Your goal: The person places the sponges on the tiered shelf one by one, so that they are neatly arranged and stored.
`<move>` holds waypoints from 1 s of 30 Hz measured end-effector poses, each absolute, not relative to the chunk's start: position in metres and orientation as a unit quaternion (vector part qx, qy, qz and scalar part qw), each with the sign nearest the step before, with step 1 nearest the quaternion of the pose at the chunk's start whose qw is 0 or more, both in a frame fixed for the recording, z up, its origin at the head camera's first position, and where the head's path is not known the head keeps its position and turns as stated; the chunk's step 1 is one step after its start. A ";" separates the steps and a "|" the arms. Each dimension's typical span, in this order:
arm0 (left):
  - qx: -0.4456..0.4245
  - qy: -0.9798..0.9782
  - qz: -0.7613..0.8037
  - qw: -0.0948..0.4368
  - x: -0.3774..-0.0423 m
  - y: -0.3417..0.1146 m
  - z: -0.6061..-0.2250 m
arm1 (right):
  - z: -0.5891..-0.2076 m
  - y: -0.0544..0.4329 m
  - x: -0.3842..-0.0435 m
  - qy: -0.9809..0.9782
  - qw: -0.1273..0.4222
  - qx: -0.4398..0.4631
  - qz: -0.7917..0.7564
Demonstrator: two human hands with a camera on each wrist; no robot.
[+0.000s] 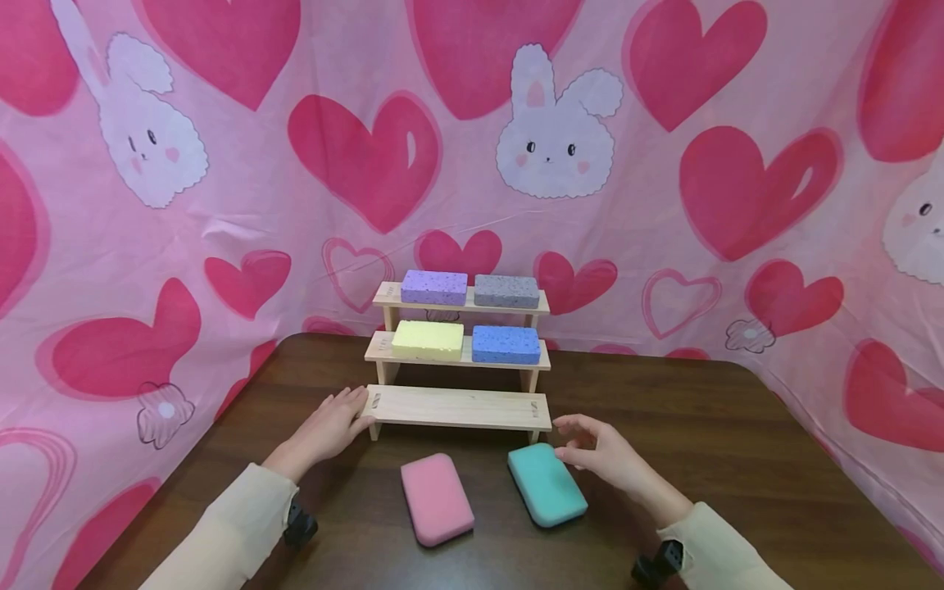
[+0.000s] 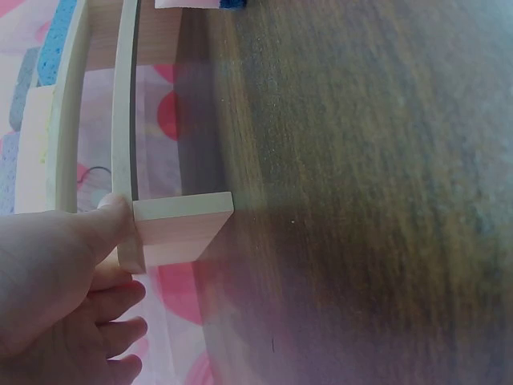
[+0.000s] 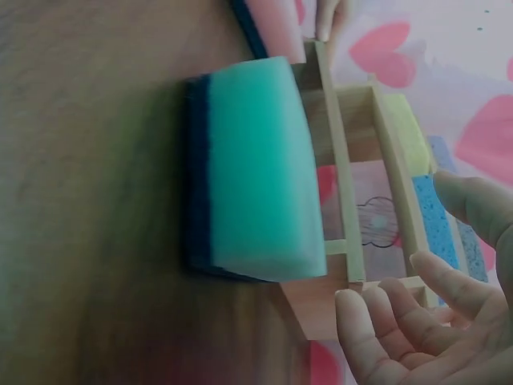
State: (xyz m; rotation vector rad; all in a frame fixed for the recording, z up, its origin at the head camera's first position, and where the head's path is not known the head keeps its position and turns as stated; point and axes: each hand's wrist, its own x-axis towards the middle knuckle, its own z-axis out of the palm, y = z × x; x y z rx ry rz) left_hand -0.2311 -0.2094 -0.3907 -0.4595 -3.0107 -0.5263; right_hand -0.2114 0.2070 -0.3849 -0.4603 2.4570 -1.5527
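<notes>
A three-tier wooden rack (image 1: 457,407) stands on the table. My left hand (image 1: 333,424) holds the left end of its lowest step, the thumb against the front edge in the left wrist view. My right hand (image 1: 608,453) hovers off the rack's right end with loosely bent fingers and nothing between them. Just left of it a teal sponge (image 1: 547,485) with a dark underside lies on the table. A pink sponge (image 1: 437,500) lies in front of the rack. The middle tier carries a yellow sponge (image 1: 428,340) and a blue sponge (image 1: 506,345).
On the top tier sit a purple sponge (image 1: 433,288) and a grey sponge (image 1: 506,292). A dark wooden table (image 1: 708,442) spreads to both sides. Close behind it hangs a pink cloth (image 1: 472,164) printed with hearts and rabbits.
</notes>
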 end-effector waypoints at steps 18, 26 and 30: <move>-0.150 -0.973 -0.170 0.030 -0.230 -0.210 -0.392 | -0.403 0.205 -0.195 0.863 0.135 -0.191 -0.448; -0.150 -0.973 -0.170 0.030 -0.230 -0.210 -0.392 | -0.405 0.205 -0.192 0.866 0.142 -0.199 -0.436; -0.153 -0.973 -0.168 0.034 -0.230 -0.210 -0.392 | -0.405 0.205 -0.192 0.866 0.144 -0.213 -0.429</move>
